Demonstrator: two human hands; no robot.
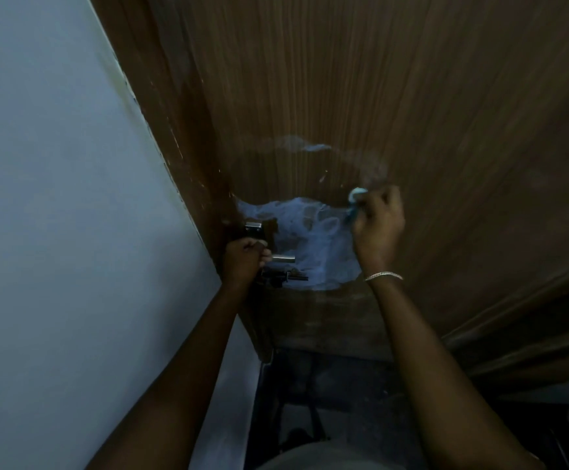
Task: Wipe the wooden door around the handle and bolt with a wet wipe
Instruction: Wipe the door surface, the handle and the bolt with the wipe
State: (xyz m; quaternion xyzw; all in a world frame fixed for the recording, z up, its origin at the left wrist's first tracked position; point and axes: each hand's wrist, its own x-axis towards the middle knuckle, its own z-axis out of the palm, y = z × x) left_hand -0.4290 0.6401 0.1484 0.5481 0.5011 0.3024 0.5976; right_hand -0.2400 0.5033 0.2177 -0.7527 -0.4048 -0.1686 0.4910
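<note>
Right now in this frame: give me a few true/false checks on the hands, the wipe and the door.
1. The right hand holds the wet wipe against the wooden door. True.
2. The left hand hangs free, off the door. False: it grips the door handle.
3. A wet sheen lies on the door between the two hands. True.
4. The bracelet sits on the left wrist. False: it is on the right wrist.
5. The wipe is pressed right beside the handle. False: it is up and to the right of it, at the sheen's upper right edge.
</note>
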